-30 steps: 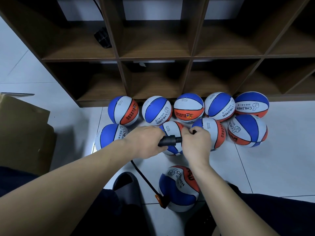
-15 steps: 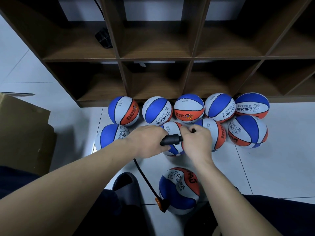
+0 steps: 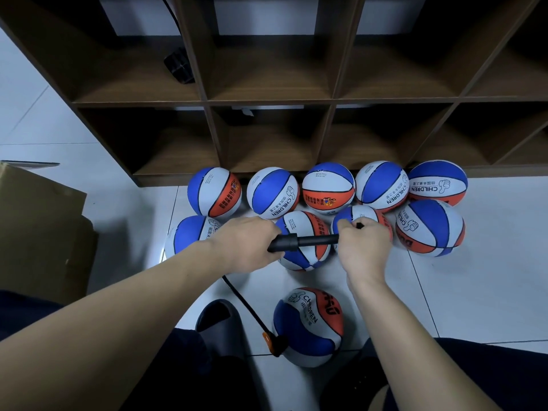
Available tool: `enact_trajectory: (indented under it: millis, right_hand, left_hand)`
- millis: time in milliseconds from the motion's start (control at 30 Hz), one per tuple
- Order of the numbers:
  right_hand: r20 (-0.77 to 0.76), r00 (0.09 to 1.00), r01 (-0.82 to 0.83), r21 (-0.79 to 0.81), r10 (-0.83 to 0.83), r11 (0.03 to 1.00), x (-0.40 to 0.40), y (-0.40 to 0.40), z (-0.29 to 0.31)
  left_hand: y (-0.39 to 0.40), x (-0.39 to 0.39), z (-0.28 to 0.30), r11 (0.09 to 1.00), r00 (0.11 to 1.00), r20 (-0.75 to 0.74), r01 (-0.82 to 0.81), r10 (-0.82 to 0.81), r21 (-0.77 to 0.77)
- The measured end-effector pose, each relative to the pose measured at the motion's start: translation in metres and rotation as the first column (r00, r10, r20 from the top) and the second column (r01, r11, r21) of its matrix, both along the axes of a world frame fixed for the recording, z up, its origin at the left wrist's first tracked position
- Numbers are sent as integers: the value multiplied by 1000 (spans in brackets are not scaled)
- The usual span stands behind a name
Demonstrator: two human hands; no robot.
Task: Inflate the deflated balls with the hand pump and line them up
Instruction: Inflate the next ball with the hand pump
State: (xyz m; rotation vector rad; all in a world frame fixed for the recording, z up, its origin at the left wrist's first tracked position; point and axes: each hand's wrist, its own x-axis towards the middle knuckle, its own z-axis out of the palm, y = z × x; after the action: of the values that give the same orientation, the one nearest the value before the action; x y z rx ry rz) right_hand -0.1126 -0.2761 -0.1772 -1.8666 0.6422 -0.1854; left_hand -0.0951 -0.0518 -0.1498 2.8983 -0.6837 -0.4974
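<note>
Head view showed, nearest the person, one ball (image 3: 308, 326) on the floor (image 3: 480, 286) between the legs, beside a dark slipper (image 3: 218, 314). A black hose (image 3: 243, 304) ran to it and ended at an orange-tipped fitting (image 3: 272, 342) touching the ball's lower left side. This ball looked round; whether it was at full pressure could not be told.

Above it, the left hand (image 3: 246, 246) was wrapped round the body of the hand pump (image 3: 299, 242), fingers curled on the barrel. The right hand (image 3: 363, 247) was closed on the pump's handle end, with a stretch of black shaft exposed between the two hands. The stroke in hand appeared to be part of inflating the near ball.

Beyond the hands, nine further balls lay in two rows: four in the front row (image 3: 430, 228) and five in the back row (image 3: 327, 186) against the base of a wooden shelf unit (image 3: 267, 99). All appeared round, and neighbours stood close or touching. A cardboard box (image 3: 38, 229) stood at the left.

Judged from this layout, most of the work was done. Remaining: finish the near ball, detach the hose and place it in line. The front row looked loosely spaced and might need straightening.
</note>
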Motion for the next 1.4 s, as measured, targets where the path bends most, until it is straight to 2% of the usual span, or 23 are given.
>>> enact_trajectory:
  millis: [467, 733, 867, 1000, 1233, 1400]
  right_hand:
    - [-13, 994, -108, -34, 108, 994, -13, 39, -3]
    - [-37, 987, -157, -1, 157, 988, -4, 30, -2]
    - [-2, 998, -67, -9, 67, 998, 10, -9, 9]
    - [36, 999, 4, 64, -7, 998, 19, -34, 17]
    - [23, 999, 38, 5, -38, 999, 5, -1, 6]
    - [3, 1000, -23, -1, 23, 1000, -3, 19, 0]
  left_hand:
    - [-19, -8, 4, 999, 1000, -11, 23, -23, -33]
    - [-19, -6, 4, 998, 999, -47, 16, -19, -64]
    - [-8, 3, 4, 996, 998, -62, -21, 16, -92]
    - [3, 9, 6, 995, 998, -58, -42, 36, -94]
    - [-3, 2, 5, 999, 1000, -18, -10, 9, -35]
    - [-11, -4, 3, 999, 999, -33, 0, -1, -38]
